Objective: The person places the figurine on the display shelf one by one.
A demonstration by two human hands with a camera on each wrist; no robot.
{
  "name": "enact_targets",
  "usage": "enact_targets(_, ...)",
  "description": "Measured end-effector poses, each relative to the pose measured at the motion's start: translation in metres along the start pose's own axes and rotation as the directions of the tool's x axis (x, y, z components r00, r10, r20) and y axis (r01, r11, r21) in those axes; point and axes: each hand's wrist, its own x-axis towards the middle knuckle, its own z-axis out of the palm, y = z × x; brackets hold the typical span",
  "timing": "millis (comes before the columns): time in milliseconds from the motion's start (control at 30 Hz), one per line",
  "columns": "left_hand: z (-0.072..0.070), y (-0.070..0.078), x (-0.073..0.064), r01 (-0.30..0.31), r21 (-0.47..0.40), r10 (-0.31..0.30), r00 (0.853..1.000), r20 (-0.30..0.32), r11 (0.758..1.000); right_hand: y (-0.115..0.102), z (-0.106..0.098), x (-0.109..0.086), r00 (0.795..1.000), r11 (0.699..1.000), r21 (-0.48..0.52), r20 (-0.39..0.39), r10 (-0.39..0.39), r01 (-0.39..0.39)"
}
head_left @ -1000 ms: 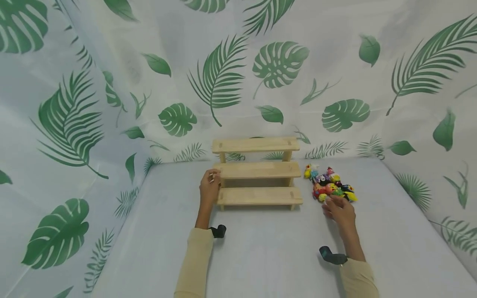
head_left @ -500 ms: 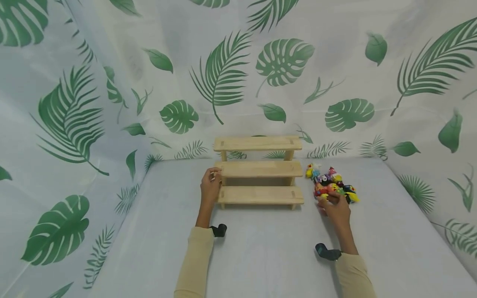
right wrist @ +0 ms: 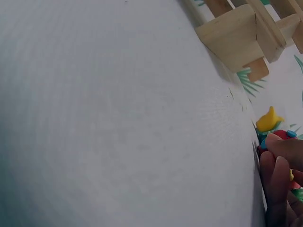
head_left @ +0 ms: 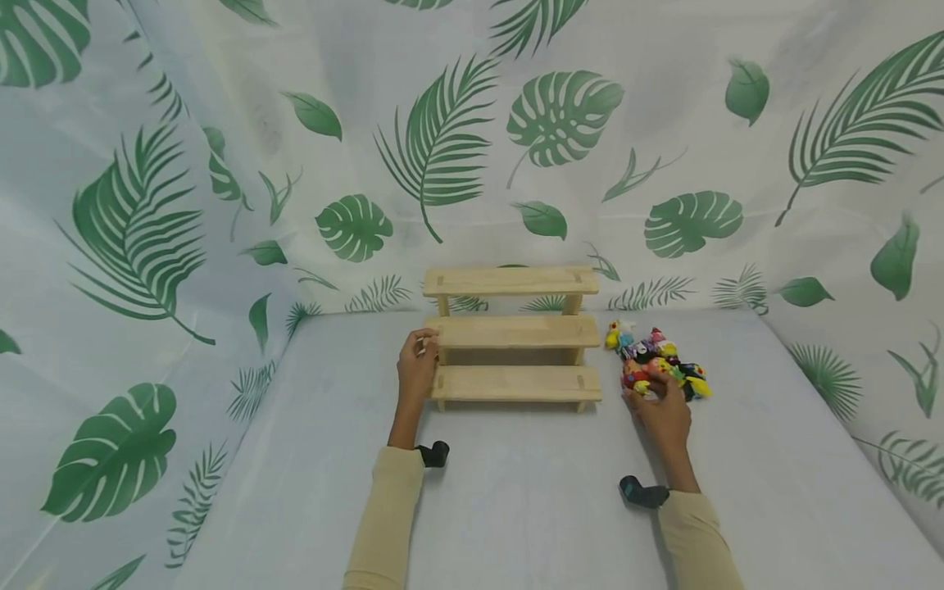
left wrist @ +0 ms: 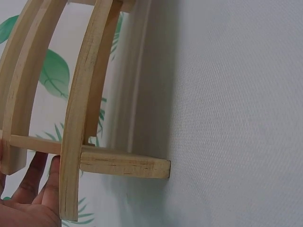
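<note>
A three-tier wooden step shelf (head_left: 516, 332) stands toward the back of the white surface. My left hand (head_left: 417, 360) holds its left end near the middle tier; in the left wrist view the fingers (left wrist: 33, 179) bend behind the wooden side. At the shelf's right lies a pile of small colourful toy figures (head_left: 664, 351). My right hand (head_left: 665, 416) is at the front of this pile. In the right wrist view its thumb and fingertips pinch a small red toy figure with blue parts (right wrist: 285, 134), mostly hidden by the hand.
A yellow toy (right wrist: 269, 120) sits just beyond the right fingers. Leaf-printed white sheeting (head_left: 457, 221) hangs close behind the shelf and along both sides. Black wrist cameras (head_left: 435, 454) are strapped to both wrists.
My right hand has shifted slightly left and forward, its fingertips now among the front toys. My left hand has stayed at the shelf's end. The head view has tilted slightly.
</note>
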Motion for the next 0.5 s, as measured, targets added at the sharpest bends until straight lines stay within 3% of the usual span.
enact_targets(100,0.0,-0.001,0.001,-0.005,-0.001,0.005,1.0,-0.002,1.0,0.0,0.0,0.002,1.0,1.0,-0.018,-0.002,-0.019,0.019)
enact_targets(200,-0.002,0.012,-0.004,0.008,-0.003,-0.008,1.0,0.006,1.0,0.001,0.0,0.003,1.0,0.998,-0.051,0.007,-0.029,0.029)
enact_targets(333,-0.003,0.013,-0.003,0.025,-0.01,-0.024,0.999,0.028,1.0,0.001,-0.002,0.005,1.0,0.998,-0.061,0.024,-0.014,0.015)
enact_targets(500,0.0,0.0,0.002,0.0,-0.025,0.0,1.0,0.021,1.0,0.001,-0.003,0.003,0.999,1.0,-0.026,0.032,0.002,-0.002)
